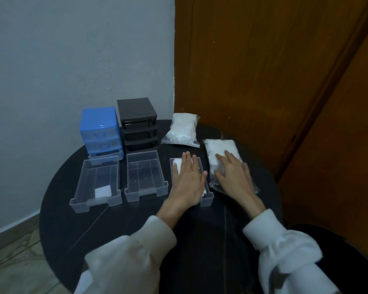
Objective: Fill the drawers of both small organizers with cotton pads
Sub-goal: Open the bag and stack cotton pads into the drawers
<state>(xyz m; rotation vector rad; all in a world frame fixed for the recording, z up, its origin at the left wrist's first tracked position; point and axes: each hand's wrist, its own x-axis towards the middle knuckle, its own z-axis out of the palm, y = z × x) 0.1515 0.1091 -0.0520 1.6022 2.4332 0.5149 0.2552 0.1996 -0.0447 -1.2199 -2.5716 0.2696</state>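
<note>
Count on the round black table [119, 225]: two small organizers, three loose drawers, two bags of cotton pads. The blue organizer [100, 132] is glossy plastic with rounded corners and translucent drawer fronts; its lowest drawer sits slightly pulled out. Just beside it on the right stands the black organizer [137, 122], matte and square-edged, with all three slots showing open. The three loose drawers are clear rectangular plastic trays in a row in front. The left drawer [97, 183] holds one white square pad near its front wall. The middle drawer [146, 177] shows bare ribbed floor. My left hand [187, 183] lies flat, fingers spread, pressing white pads down into the right drawer [207, 197]. My right hand [234, 172] rests open, palm down, on the near bag [221, 149], a soft clear plastic pouch of white pads. The far bag [182, 129] lies behind it, untouched.
</note>
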